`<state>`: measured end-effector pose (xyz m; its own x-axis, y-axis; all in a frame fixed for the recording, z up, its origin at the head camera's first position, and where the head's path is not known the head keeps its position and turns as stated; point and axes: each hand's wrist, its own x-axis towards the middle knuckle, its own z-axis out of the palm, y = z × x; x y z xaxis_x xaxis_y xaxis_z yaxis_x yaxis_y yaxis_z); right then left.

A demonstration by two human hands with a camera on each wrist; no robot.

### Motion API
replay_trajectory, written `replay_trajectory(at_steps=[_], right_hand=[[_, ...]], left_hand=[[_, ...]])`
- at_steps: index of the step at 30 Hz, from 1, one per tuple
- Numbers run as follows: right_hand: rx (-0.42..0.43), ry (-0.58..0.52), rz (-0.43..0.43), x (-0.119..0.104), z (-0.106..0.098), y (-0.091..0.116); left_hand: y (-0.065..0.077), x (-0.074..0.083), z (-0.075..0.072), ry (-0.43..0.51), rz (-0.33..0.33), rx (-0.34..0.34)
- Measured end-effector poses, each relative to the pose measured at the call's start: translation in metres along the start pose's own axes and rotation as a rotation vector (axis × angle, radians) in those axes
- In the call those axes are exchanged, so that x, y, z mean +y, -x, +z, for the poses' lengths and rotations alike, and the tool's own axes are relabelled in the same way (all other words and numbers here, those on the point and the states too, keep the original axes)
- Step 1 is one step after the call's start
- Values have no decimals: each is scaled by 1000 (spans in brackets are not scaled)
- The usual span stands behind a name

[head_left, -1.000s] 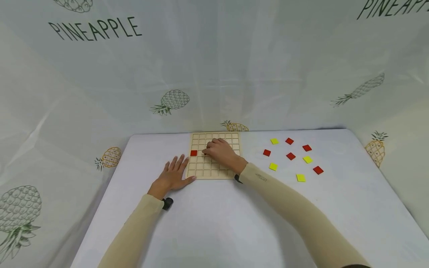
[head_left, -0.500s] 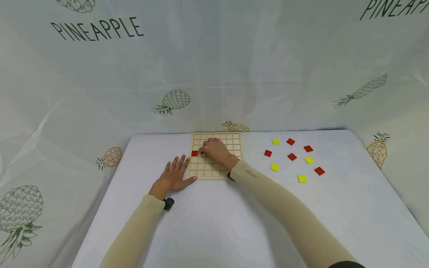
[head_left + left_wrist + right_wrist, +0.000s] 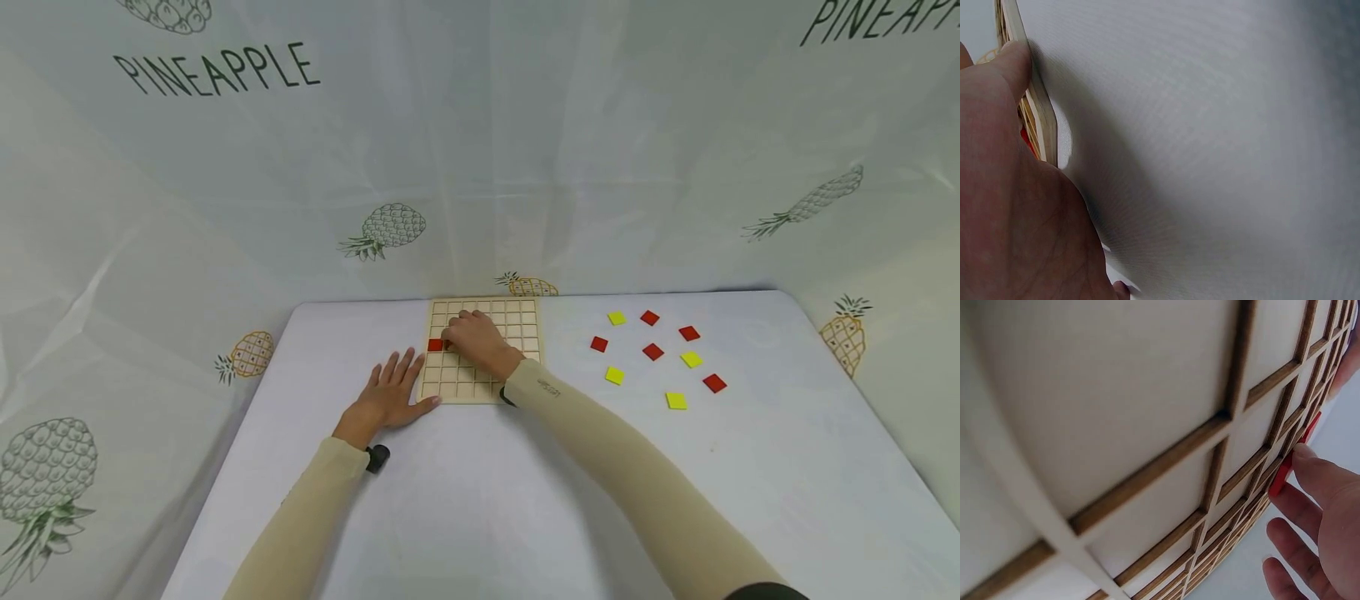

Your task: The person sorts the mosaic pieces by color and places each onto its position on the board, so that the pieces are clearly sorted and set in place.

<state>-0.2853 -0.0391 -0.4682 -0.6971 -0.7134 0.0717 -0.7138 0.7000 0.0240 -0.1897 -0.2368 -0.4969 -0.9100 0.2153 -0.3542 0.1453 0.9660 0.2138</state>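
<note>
A wooden grid board [image 3: 480, 390] lies at the far edge of the table. In its leftmost column sits a red square tile [image 3: 435, 344]. Just right of that tile, my right hand [image 3: 478, 340] reaches over the board. The right wrist view shows this hand [image 3: 1335, 519] pinching a second red tile [image 3: 1280, 477] between thumb and finger, low over the grid. In the head view the hand mostly covers that tile. My left hand [image 3: 384, 398] rests with spread fingers beside the board's left edge, its thumb touching the near left corner.
Loose red tiles [image 3: 652, 352] and yellow tiles [image 3: 677, 401] lie scattered on the white table [image 3: 480, 500] right of the board. A pineapple-print cloth [image 3: 480, 150] hangs behind the far edge.
My right hand has moved left across the board with the red tile, toward the one in the leftmost column. My left hand has stayed in place.
</note>
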Motion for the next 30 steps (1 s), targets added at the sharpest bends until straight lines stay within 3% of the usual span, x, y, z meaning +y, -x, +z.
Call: replay_trajectory(at_steps=[8,16,22,30], right_hand=[[-7,-7,19,-2,0,-3],[-18,75,18,-5,-2,4],[-3,116,-4,2,-5,22],[71,97,8,28,-16,65]], left_hand=[[-1,0,1,-9,0,-4],[-3,-3,5,-7,7,19],[-1,0,2,-10,1,10],[10,8,-9,16,8,-2]])
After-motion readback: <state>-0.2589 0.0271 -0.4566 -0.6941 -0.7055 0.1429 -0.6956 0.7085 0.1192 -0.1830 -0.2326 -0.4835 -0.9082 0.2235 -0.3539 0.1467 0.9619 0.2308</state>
